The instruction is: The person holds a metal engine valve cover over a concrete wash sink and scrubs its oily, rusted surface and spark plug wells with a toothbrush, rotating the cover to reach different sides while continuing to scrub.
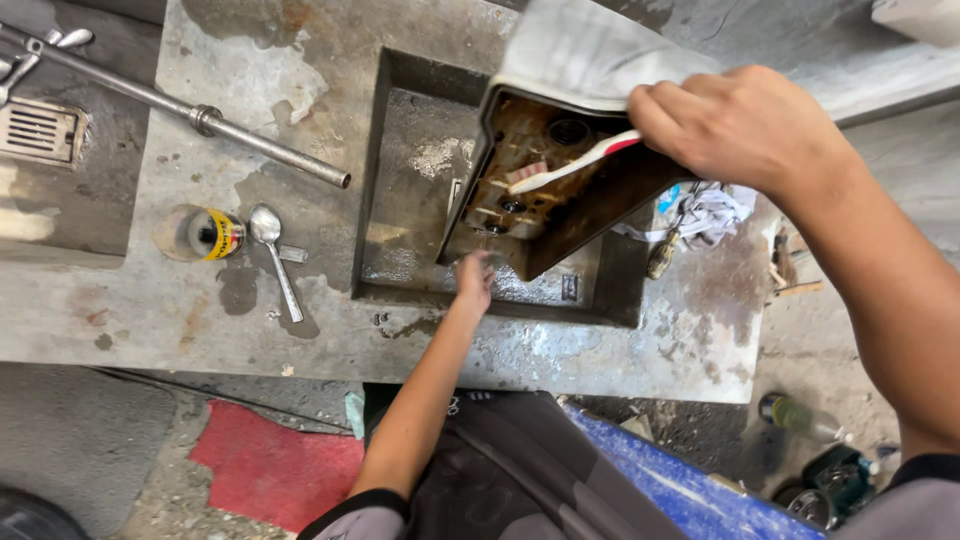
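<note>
**Two hands on a rusted metal box, scrubbing under way over the concrete basin**

Head view: You hold a toothbrush (575, 165) in your right hand (740, 125), fingers closed around its red-and-white handle, with the bristle end resting inside the open metal box (560, 190). The box stands tilted above the square basin (400, 190) sunk into the concrete slab, its open face turned toward you. Your left hand (474, 278) reaches in below the box's lower edge, fingers curled at that edge; whether it grips or only steadies the box cannot be told. A grey cloth (585, 50) drapes over the top of the box.

Judged from the brown crust and orange staining across the box's inner floor, the cleaning looks far from finished; only small paler patches show near the bristles.

Left of the basin lie a spoon (272, 250) and, just beside it, a small jar (200, 233) on its side. A steel pipe (190, 110) runs diagonally above them. Right of the basin sits a screwdriver (662, 255) beside a crumpled rag (710, 212).
</note>
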{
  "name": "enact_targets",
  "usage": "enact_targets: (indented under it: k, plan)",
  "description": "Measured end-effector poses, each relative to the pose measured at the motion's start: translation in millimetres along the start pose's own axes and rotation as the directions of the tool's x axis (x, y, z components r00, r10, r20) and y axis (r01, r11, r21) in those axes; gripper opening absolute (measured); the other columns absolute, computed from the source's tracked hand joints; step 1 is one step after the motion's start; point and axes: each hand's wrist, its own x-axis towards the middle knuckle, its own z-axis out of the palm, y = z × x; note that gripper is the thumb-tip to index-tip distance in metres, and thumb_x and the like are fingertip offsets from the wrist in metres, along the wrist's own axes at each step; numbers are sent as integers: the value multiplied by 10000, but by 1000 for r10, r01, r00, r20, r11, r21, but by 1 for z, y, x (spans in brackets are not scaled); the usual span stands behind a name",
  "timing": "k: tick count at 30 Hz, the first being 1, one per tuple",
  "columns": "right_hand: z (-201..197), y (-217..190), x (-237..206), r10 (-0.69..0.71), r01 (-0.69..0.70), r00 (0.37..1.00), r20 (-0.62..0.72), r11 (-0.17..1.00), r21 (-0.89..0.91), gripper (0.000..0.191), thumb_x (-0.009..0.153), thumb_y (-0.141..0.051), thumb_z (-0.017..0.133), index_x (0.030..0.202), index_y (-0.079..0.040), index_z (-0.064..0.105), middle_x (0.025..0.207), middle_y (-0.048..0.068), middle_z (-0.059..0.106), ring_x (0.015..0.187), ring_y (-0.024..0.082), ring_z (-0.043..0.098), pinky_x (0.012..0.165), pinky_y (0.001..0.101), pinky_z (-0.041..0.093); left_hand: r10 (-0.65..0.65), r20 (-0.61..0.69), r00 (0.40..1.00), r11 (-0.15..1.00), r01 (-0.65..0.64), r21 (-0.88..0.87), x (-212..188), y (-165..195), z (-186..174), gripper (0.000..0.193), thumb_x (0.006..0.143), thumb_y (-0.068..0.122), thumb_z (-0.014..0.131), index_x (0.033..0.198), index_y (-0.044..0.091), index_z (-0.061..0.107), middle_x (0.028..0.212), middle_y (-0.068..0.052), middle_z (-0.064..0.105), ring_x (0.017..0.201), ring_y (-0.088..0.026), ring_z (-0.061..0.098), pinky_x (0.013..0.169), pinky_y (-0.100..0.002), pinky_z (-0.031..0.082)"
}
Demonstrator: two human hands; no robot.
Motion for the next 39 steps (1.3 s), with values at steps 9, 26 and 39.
enact_targets:
  k: [9,26,39]
  plan:
    - [8,-1,41,-337,312,906,-255,940,-136,222,884,-186,634,1066,-62,612,828,-40,617,683,85,679,559,229,524,725,557,404,219,-903,369,-187,197,0,556,1022,138,731,1516,113,477,1480,-121,523,1392,-256,559,1199,-394,474]
    - [16,-30,106,-541,487,679,-496,838,-247,290,881,-328,593,1007,-69,625,740,-54,604,582,88,658,454,241,491,264,730,630,-519,-545,659,-185,249,103,1184,612,259,881,1619,281,259,1658,-275,166,1513,-570,121,1130,-765,130]
    - [67,-59,53,-125,173,666,-735,985,-11,380,974,-449,604,1221,-163,642,1041,-9,631,598,77,568,594,231,455,380,752,539,-415,-627,660,-183,230,88,1012,689,19,671,1647,242,433,1756,-243,184,1659,-437,145,1332,-628,31]
